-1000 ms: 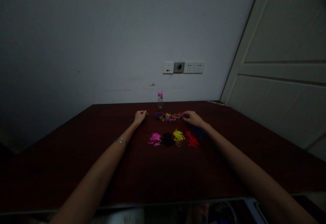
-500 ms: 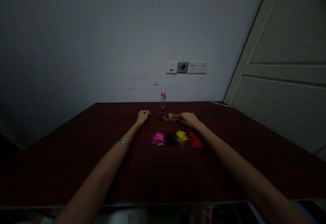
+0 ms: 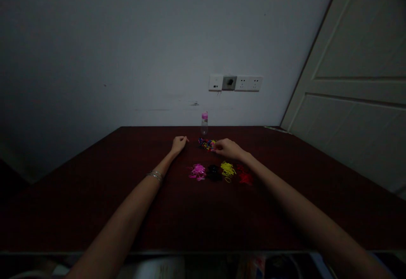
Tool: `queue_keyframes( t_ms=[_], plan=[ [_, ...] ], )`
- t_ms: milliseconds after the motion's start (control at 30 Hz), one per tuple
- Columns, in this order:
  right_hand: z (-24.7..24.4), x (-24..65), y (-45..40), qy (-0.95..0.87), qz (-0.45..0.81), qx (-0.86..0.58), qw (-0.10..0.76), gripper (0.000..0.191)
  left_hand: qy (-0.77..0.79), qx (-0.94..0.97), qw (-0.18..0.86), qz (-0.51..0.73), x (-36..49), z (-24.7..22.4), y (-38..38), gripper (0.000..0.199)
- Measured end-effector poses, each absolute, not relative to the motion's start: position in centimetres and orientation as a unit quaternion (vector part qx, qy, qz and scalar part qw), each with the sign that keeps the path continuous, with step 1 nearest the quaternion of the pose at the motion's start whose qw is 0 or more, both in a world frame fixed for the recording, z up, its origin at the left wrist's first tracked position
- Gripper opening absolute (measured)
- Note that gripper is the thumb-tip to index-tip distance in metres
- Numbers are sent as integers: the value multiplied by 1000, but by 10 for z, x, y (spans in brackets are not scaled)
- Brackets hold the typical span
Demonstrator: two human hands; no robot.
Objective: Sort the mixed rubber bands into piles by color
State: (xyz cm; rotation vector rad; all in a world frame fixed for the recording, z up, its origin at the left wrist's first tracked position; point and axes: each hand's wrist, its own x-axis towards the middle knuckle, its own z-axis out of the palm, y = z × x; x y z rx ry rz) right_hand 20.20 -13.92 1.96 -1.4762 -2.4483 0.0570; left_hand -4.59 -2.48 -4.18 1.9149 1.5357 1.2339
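My right hand [image 3: 226,148] is over the right side of a mixed heap of small coloured rubber bands [image 3: 205,143], fingers pinched together at its edge. What is between the fingertips is too small to make out. On the table left of the heap, my left hand [image 3: 179,143] rests curled closed, with nothing seen in it. Nearer to me lie separate piles in a row: pink bands [image 3: 198,171], black bands [image 3: 213,172], yellow bands [image 3: 227,169] and red bands [image 3: 245,176]. The red pile sits beside my right forearm.
A clear bottle with a pink top [image 3: 204,124] stands behind the mixed heap, near the wall. The dark red table [image 3: 196,220] ends at a front edge, with items on a shelf below. Sockets [image 3: 242,83] are on the wall; a white door [image 3: 355,80] stands at right.
My right hand has moved left, farther over the mixed heap, covering more of its right side. My left hand stays in place. The view has shifted slightly.
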Motion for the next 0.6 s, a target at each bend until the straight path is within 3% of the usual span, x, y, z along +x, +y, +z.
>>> queue_keyframes(
  t_ms=[167, 333, 600],
  plan=[
    [23, 161, -158, -909, 100, -393, 93, 16, 545, 686, 195, 442, -46, -44, -23, 36],
    [24, 143, -168, -919, 122, -370, 62, 19, 542, 686, 193, 445, -46, -44, -23, 36],
    [26, 167, -156, -888, 229, -377, 131, 20, 551, 686, 195, 434, -47, -43, -24, 35]
  ],
)
